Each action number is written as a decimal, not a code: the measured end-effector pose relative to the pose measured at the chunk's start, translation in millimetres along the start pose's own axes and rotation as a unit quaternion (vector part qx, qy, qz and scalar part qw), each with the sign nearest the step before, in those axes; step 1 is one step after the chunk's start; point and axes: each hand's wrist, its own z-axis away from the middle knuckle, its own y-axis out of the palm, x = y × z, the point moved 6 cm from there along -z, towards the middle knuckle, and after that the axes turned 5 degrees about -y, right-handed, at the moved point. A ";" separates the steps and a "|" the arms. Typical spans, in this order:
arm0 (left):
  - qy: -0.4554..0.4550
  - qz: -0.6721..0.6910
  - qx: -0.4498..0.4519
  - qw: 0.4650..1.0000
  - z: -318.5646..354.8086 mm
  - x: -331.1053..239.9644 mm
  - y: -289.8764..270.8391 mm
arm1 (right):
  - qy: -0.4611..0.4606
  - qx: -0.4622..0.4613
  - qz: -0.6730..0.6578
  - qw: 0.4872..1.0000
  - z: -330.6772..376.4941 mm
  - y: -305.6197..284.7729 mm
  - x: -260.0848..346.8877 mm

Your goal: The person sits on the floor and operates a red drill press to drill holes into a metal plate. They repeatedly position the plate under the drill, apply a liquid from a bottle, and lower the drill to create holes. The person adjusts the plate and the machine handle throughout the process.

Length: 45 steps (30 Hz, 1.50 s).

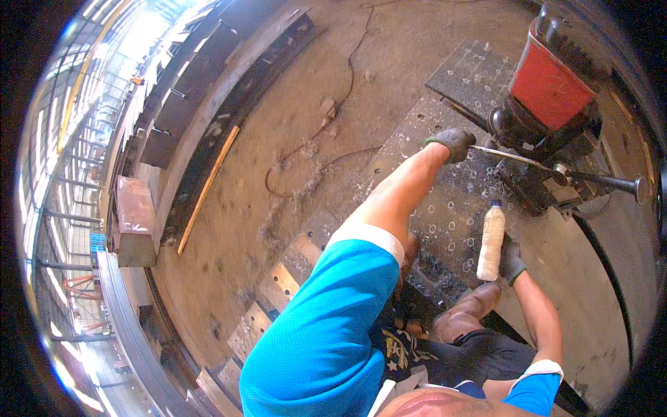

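My left hand, in a dark glove, is closed around the end of a metal lever. The lever runs to the hub of a red and black machine, which looks like a drill. The machine stands on a dark steel plate with drilled holes and many white chalk circles. In front of me is a plastic bottle of whitish liquid with a dark blue cap. Just right of its lower part is my gloved right hand; its fingers are partly hidden, and whether it grips anything does not show.
From the machine's hub another lever sticks out to the right, ending in a knob. Metal shavings lie near my boot. A cable loops over the brown floor. Drilled plates, a wooden strip and long steel beams lie leftward.
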 end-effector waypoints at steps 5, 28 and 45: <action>0.001 -0.015 0.026 1.000 -6.4 -2.1 4.2 | 0.009 -0.008 0.021 1.000 -0.9 -5.5 -2.8; 0.006 -0.024 0.008 1.000 -11.0 11.6 21.1 | -0.011 -0.069 0.013 0.998 20.8 50.1 19.7; 0.010 -0.014 0.025 1.000 -13.5 6.3 21.7 | 0.033 -0.044 0.047 0.997 -3.5 -18.0 -7.9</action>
